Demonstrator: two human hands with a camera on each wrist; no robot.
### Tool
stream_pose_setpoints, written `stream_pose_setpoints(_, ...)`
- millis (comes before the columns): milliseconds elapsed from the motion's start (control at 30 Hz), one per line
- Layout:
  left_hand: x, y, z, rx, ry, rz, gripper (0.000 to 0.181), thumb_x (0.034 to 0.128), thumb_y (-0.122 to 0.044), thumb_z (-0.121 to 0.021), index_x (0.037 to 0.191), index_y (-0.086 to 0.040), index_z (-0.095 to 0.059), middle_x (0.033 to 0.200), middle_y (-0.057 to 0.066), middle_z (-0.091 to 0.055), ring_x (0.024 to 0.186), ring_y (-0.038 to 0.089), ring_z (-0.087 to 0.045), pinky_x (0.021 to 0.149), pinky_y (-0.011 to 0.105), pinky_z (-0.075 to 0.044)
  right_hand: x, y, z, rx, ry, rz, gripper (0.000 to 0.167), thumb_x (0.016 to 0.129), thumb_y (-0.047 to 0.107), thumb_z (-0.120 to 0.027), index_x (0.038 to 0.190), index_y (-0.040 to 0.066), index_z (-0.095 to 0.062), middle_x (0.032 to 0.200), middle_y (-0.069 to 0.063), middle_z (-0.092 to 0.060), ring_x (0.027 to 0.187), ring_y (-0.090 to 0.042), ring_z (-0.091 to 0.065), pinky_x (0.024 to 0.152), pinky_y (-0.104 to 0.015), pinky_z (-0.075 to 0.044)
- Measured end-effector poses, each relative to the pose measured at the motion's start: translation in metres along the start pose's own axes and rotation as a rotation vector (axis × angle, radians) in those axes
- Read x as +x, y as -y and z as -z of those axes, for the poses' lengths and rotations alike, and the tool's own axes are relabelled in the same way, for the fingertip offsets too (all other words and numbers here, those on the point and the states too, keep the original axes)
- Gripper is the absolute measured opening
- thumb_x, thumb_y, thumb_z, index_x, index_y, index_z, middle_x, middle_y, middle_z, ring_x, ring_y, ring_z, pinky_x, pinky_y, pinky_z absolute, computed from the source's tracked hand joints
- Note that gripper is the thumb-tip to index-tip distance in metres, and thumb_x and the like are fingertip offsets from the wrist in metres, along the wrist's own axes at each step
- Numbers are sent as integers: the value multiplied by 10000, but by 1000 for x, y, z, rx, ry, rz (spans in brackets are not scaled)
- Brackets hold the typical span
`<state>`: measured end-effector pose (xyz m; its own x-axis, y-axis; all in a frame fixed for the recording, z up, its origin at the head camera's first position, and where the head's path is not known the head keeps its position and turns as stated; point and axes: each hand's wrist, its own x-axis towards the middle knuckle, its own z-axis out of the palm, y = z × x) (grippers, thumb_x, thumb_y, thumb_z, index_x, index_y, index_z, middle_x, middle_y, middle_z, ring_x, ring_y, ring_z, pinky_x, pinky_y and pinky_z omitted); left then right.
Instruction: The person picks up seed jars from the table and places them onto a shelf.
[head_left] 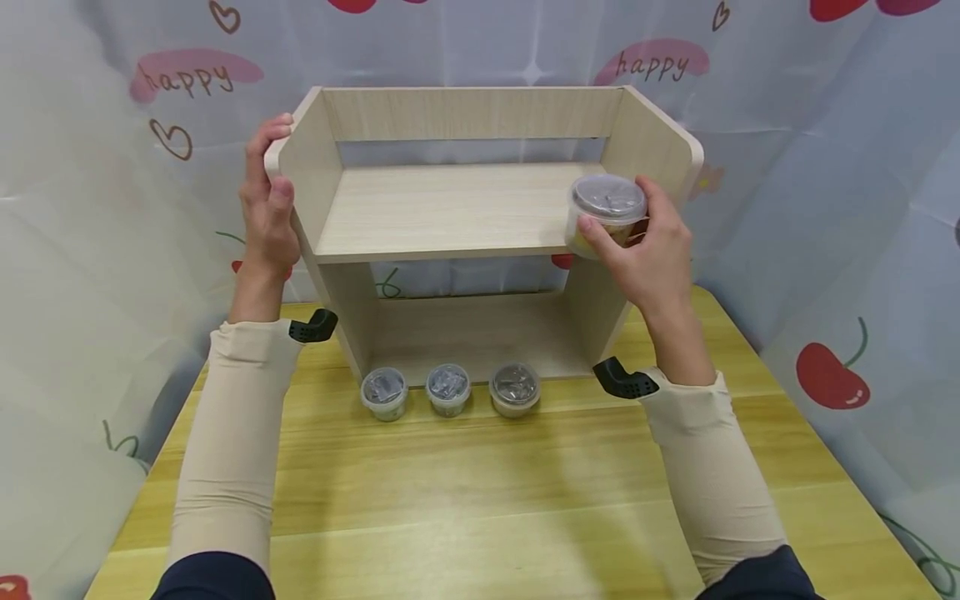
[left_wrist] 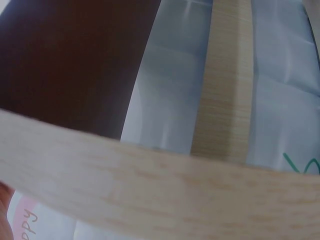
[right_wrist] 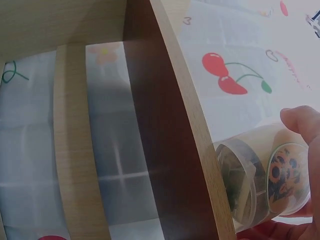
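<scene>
A pale wooden two-tier shelf (head_left: 450,208) stands on the table. My left hand (head_left: 270,208) grips the edge of its left side panel, fingertips near the top and thumb at the front. My right hand (head_left: 656,250) holds a clear plastic tub (head_left: 607,212) with a greyish lid at the right front of the upper board. Whether the tub touches the board, I cannot tell. The right wrist view shows a printed label on the tub (right_wrist: 260,180), with thumb and fingers around it. In the left wrist view, a shelf board (left_wrist: 150,185) hides nearly all the hand.
Three small lidded tubs stand in a row before the lower shelf: left tub (head_left: 385,396), middle tub (head_left: 448,392) and right tub (head_left: 515,392). Beneath them is a yellowish wooden table (head_left: 450,500). Printed cloth (head_left: 825,250) hangs behind and at both sides.
</scene>
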<state>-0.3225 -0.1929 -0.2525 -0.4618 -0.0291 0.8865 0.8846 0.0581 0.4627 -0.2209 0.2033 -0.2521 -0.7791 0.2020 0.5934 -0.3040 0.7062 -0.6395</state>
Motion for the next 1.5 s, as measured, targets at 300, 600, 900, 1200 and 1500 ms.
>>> stream_pose_setpoints(300, 1, 2, 2, 7, 10, -6, 879, 815, -676, -547, 1288, 57, -440, 1415, 104, -476, 1121, 247, -507, 879, 263, -429, 6, 5, -2, -19, 43, -10, 781, 842, 483, -682, 1427, 22, -449, 1289, -183, -563, 1054, -298, -540, 896, -438, -451)
stream_pose_setpoints(600, -1, 6, 3, 15, 17, -11, 888, 817, -681, -539, 1297, 58, -429, 1413, 117, -477, 1101, 244, -513, 857, 257, -429, 11, 0, -7, -12, 46, 3, 810, 839, 478, -688, 1430, -15, -434, 1316, -209, -548, 1101, -316, -531, 942, -461, -440)
stream_pose_setpoints(900, 0, 7, 4, 35, 27, -18, 900, 824, -690, -521, 1300, 67, -417, 1417, 109, -476, 1123, 239, -513, 877, 251, -426, 14, 0, -9, -17, 53, -7, 822, 842, 489, -681, 1444, -7, -420, 1333, -204, -539, 1136, -323, -526, 969, -463, -431)
stream_pose_setpoints(1200, 0, 7, 4, 30, 23, -22, 909, 818, -692, -526, 1289, 78, -418, 1416, 116, -476, 1141, 243, -509, 886, 257, -430, 17, 1, -12, -20, 64, -22, 826, 846, 498, -669, 1456, 6, -407, 1350, -193, -534, 1161, -324, -520, 993, -458, -424)
stream_pose_setpoints(1500, 0, 7, 5, 22, 30, -26, 881, 832, -666, -532, 1303, 70, -419, 1419, 118, -475, 1127, 250, -509, 866, 257, -437, 20, -3, -14, -11, 59, -21, 826, 849, 493, -672, 1455, 0, -405, 1354, -193, -536, 1187, -318, -519, 1016, -442, -408)
